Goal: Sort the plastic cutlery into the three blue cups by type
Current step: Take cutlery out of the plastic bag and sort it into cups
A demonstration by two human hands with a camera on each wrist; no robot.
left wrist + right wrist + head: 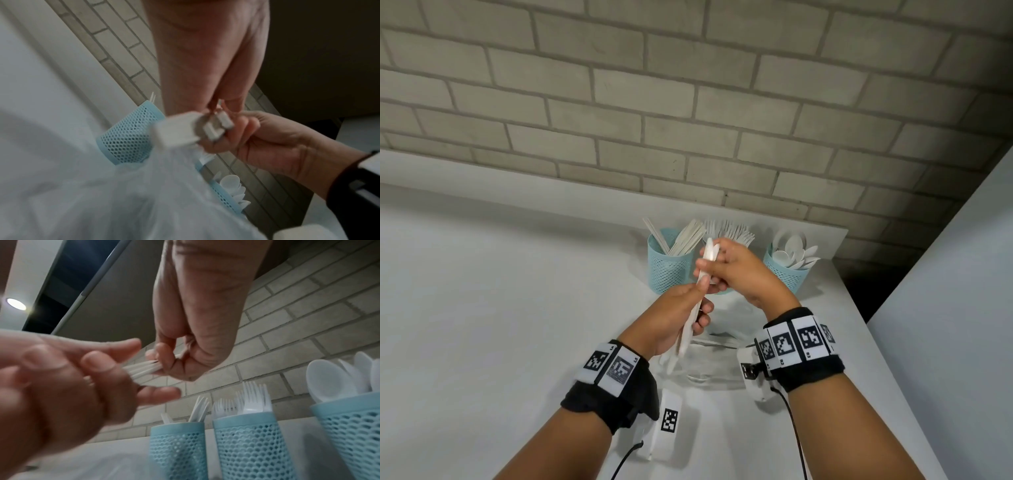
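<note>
Counter [517,308]; both hands around spoons [703,274]

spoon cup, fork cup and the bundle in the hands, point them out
spoon cup [353,426]: right wrist view, on its mesh wall.
fork cup [246,443]: right wrist view, on its mesh wall.
bundle of cutlery [708,255]: head view, on the upper end above the fingers.

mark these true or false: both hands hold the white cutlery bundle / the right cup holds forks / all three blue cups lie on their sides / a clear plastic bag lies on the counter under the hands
1. Both the left hand and the right hand hold the white cutlery bundle: true.
2. The right cup holds forks: false, it holds spoons; the forks are in the middle cup.
3. All three cups lie on their sides: false, they stand upright.
4. A clear plastic bag lies on the counter under the hands: true.
</note>
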